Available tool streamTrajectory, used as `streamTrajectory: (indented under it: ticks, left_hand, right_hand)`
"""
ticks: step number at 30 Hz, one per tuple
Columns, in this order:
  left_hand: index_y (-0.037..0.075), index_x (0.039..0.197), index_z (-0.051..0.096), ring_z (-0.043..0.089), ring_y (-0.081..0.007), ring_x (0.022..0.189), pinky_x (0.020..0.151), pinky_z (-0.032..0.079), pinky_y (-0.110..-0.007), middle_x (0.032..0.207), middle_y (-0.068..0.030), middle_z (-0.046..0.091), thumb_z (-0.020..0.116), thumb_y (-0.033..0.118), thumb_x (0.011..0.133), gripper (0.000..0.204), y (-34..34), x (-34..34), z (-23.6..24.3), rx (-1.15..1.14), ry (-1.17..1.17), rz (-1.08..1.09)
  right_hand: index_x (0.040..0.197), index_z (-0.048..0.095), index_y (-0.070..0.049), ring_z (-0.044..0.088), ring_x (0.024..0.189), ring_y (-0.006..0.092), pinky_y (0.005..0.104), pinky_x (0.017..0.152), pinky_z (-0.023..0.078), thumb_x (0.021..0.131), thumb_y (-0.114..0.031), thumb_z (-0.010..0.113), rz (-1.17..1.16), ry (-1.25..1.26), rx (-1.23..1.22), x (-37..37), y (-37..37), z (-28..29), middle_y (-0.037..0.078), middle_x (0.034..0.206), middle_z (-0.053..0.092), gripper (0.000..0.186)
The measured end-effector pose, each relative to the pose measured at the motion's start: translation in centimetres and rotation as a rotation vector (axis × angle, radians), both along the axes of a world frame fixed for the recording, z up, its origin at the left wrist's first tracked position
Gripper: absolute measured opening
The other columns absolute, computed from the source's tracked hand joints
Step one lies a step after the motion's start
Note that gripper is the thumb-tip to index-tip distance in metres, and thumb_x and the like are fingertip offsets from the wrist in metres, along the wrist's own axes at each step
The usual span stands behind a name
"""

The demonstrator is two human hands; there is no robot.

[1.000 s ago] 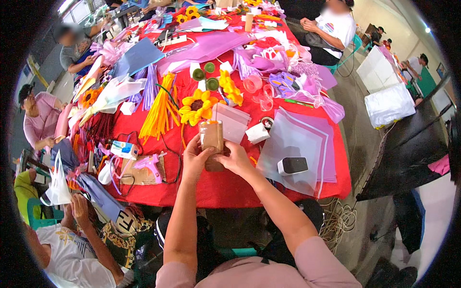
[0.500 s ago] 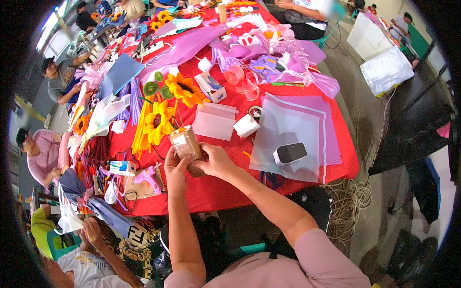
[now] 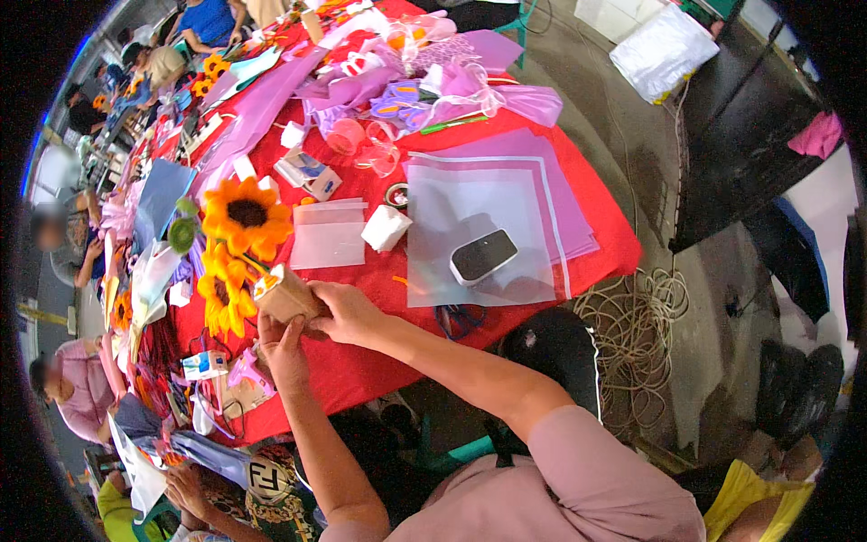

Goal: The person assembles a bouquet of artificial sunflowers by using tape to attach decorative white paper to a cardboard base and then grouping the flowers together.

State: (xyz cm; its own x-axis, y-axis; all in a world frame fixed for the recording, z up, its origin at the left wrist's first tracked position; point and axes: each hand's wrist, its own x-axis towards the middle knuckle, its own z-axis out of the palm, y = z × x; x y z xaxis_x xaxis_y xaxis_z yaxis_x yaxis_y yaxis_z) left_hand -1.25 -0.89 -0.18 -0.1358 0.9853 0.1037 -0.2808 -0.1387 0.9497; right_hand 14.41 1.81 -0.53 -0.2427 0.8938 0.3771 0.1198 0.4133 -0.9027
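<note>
My left hand (image 3: 284, 352) and my right hand (image 3: 348, 316) are both closed on a small brown block (image 3: 285, 294) that looks wrapped in shiny tape or film. Stems rise from it to fuzzy orange and yellow sunflowers (image 3: 247, 217) and green spiral pieces (image 3: 182, 237), tilted up and to the left. Right of the flowers lie translucent pink sheets (image 3: 327, 237), a white wad (image 3: 386, 230) and a tape roll (image 3: 397, 195). A phone-like device (image 3: 483, 256) rests on large grey and purple sheets (image 3: 569, 226).
The red-covered table (image 3: 605, 253) carries pink wrapping (image 3: 533, 99), scissors, a small box (image 3: 307, 173) and a pink glue gun (image 3: 248, 368). Co-workers sit at the left (image 3: 81, 406), far end (image 3: 203, 23) and lower left (image 3: 185, 492). Coiled cable (image 3: 637, 343) lies on the floor at right.
The view has swung rightward. My hands have tipped the block and its flowers to the left, and my right forearm now lies more crosswise. Both hands still hold the block.
</note>
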Motion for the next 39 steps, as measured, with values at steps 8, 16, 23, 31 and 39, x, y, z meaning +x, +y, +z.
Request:
streamTrajectory:
  ticks: [8, 16, 23, 31, 39]
  left_hand:
    - [0.0, 0.125, 0.046, 0.051, -0.0192, 0.112, 0.095, 0.042, -0.032, 0.123, -0.008, 0.051, 0.064, -0.004, 0.077, 0.051, -0.5, -1.4, -1.0, -0.054, 0.261, 0.054]
    - [0.001, 0.117, 0.053, 0.054, -0.0188, 0.106, 0.09, 0.045, -0.033, 0.114, -0.0073, 0.057, 0.066, 0.001, 0.078, 0.041, -1.0, -1.5, -0.7, -0.109, 0.493, 0.091]
    - [0.003, 0.118, 0.052, 0.055, -0.018, 0.104, 0.09, 0.045, -0.033, 0.113, -0.006, 0.058, 0.068, 0.006, 0.078, 0.043, -1.2, -1.3, 0.7, -0.19, 0.483, 0.047]
    - [0.004, 0.126, 0.046, 0.055, -0.0217, 0.108, 0.091, 0.046, -0.035, 0.117, -0.0076, 0.056, 0.066, 0.001, 0.077, 0.053, -0.7, -1.9, 0.3, -0.115, 0.564, 0.016]
    - [0.003, 0.119, 0.051, 0.058, -0.0193, 0.102, 0.085, 0.049, -0.033, 0.111, -0.0063, 0.059, 0.068, 0.003, 0.077, 0.045, -1.1, -2.7, -0.4, -0.128, 0.609, 0.028]
  right_hand:
    - [0.114, 0.051, 0.002, 0.059, 0.101, 0.0359, 0.0402, 0.085, 0.049, 0.069, -0.004, 0.074, 0.023, 0.119, 0.072, -0.4, 0.3, -0.7, 0.021, 0.107, 0.06, 0.051]
    - [0.117, 0.051, 0.004, 0.057, 0.104, 0.0367, 0.0406, 0.088, 0.047, 0.07, -0.008, 0.074, 0.076, -0.154, 0.05, 0.5, 0.7, -1.3, 0.023, 0.11, 0.059, 0.053]
    - [0.091, 0.062, -0.001, 0.057, 0.096, 0.0359, 0.0438, 0.085, 0.046, 0.072, -0.014, 0.07, -0.038, -0.723, 0.088, 11.2, 2.5, 5.0, 0.018, 0.098, 0.06, 0.025]
    - [0.124, 0.057, -0.006, 0.042, 0.125, 0.0389, 0.0438, 0.104, 0.035, 0.074, -0.049, 0.069, 0.066, -1.122, -0.198, 22.1, 0.5, 4.0, 0.024, 0.136, 0.043, 0.067]
    - [0.132, 0.05, -0.014, 0.038, 0.129, 0.0368, 0.0408, 0.105, 0.034, 0.068, -0.053, 0.074, 0.078, -0.931, -0.089, 23.9, 2.3, 5.5, 0.021, 0.142, 0.037, 0.079]
